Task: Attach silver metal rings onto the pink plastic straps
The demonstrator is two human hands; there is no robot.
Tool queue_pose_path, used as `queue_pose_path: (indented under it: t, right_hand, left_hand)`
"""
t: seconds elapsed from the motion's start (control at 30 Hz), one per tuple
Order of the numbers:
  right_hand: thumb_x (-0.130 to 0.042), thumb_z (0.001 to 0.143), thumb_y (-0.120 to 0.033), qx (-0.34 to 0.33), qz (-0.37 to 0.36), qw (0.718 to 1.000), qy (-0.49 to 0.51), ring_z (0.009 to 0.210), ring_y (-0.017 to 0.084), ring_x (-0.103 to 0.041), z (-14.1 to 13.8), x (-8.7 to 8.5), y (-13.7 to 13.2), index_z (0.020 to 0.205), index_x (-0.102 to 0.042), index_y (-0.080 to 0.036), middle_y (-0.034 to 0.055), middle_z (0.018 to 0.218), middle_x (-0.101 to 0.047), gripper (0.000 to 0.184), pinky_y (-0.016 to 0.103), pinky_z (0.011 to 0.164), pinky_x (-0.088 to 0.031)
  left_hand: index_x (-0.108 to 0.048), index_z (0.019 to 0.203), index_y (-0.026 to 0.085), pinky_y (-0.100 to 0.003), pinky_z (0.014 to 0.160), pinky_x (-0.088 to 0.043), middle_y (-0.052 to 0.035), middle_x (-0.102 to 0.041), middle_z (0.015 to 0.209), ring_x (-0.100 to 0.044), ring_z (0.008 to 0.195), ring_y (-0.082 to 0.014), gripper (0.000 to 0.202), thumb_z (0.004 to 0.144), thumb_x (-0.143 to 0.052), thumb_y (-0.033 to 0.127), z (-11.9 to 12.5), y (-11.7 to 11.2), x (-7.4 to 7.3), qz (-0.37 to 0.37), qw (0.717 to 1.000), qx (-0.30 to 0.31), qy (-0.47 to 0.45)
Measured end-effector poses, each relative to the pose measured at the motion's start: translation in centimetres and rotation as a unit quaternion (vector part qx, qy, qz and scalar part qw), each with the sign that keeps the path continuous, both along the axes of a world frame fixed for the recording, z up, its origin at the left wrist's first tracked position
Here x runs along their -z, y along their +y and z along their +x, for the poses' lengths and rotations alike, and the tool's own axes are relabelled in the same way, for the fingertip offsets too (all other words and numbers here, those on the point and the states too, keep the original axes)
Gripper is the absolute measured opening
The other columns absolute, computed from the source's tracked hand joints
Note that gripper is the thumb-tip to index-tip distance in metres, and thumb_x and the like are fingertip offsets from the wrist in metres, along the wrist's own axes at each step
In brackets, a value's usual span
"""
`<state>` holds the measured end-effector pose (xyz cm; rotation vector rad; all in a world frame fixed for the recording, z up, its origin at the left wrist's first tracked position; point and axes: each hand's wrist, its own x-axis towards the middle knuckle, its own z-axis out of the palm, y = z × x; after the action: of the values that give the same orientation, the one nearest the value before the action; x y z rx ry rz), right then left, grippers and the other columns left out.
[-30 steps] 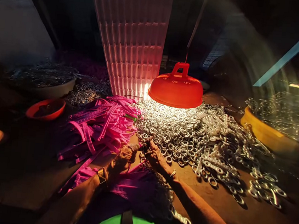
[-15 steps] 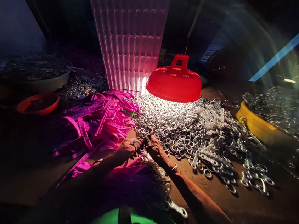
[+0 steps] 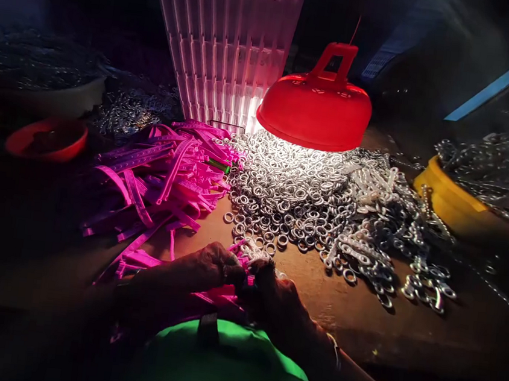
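My left hand (image 3: 216, 264) and my right hand (image 3: 278, 295) meet close to my body, fingers pinched together. A bit of pink strap (image 3: 250, 280) shows between the fingertips, and my left fingers seem closed on it. What my right fingers grip is in shadow. Just beyond the hands lies a small cluster of white rings (image 3: 255, 251) with a pink end among them. Left of the hands is a heap of pink straps (image 3: 170, 169); more pink strips lie under my wrists. A large pile of silvery rings (image 3: 300, 189) spreads ahead and to the right.
A red hanging lamp (image 3: 315, 112) lights the ring pile from low above. Behind stands a pale ribbed panel (image 3: 233, 49). A yellow tub (image 3: 453, 202) with chains is at right, an orange bowl (image 3: 48, 141) at left. Green fabric (image 3: 219, 356) covers my lap.
Both hands have come back from the edge of the ring pile toward my body, still together. The lamp and piles sit differently in view as my head has tilted.
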<state>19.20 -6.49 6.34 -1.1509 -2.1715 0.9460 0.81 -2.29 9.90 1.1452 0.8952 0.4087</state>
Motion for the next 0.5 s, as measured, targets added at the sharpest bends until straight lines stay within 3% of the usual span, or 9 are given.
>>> queue_pose_path:
  t: [0.07,0.17,0.27,0.4,0.5]
  right_hand:
    - [-0.045,0.092,-0.038,0.011,-0.027,1.0,0.012,0.056,0.012,-0.055,0.1,0.4,-0.6,0.101,-0.042,-0.018,0.0033,0.071,-0.064,0.022,0.021,0.047,-0.032]
    - [-0.045,0.092,-0.04,0.011,-0.08,0.996,0.039,0.053,0.011,-0.05,0.1,0.4,-1.0,0.107,-0.039,-0.018,0.0015,0.069,-0.062,0.027,0.021,0.044,-0.031]
    - [-0.046,0.091,-0.041,-0.01,-0.13,0.989,0.064,0.051,0.009,-0.044,0.0,-0.3,-0.9,0.103,-0.036,-0.018,0.0008,0.069,-0.059,0.028,0.02,0.042,-0.029]
    - [-0.047,0.09,-0.034,-0.059,-0.107,0.991,0.057,0.051,0.007,-0.038,0.1,-1.4,-0.4,0.101,-0.037,-0.017,-0.0006,0.066,-0.056,0.023,0.019,0.044,-0.027]
    - [-0.046,0.088,-0.027,-0.097,-0.067,0.993,0.022,0.049,0.007,-0.03,0.2,-1.7,0.3,0.1,-0.039,-0.016,-0.0041,0.061,-0.05,0.017,0.02,0.043,-0.022]
  left_hand:
    - [-0.065,0.063,0.009,-0.024,0.059,-0.042,-0.0042,-0.061,0.061,-0.055,0.06,-0.0129,0.039,0.071,-0.068,0.048,0.4,-1.3,1.0,-0.026,0.998,-0.041,-0.049]
    - [-0.064,0.062,0.011,-0.025,0.06,-0.046,-0.0036,-0.062,0.061,-0.057,0.06,-0.0136,0.036,0.069,-0.072,0.045,0.7,-2.6,1.8,-0.046,0.991,-0.098,-0.076]
    - [-0.068,0.066,0.012,-0.026,0.062,-0.048,-0.0042,-0.065,0.065,-0.06,0.063,-0.0147,0.027,0.074,-0.069,0.039,0.9,-3.3,1.7,-0.064,0.987,-0.091,-0.117]
    - [-0.064,0.061,0.013,-0.026,0.056,-0.047,-0.0034,-0.062,0.06,-0.058,0.058,-0.0146,0.032,0.071,-0.07,0.042,1.2,-3.4,1.9,-0.116,0.981,-0.085,-0.133]
    - [-0.058,0.056,0.012,-0.023,0.052,-0.042,-0.0026,-0.056,0.057,-0.052,0.055,-0.0119,0.04,0.07,-0.069,0.048,1.4,-3.2,2.4,-0.085,0.985,-0.091,-0.119]
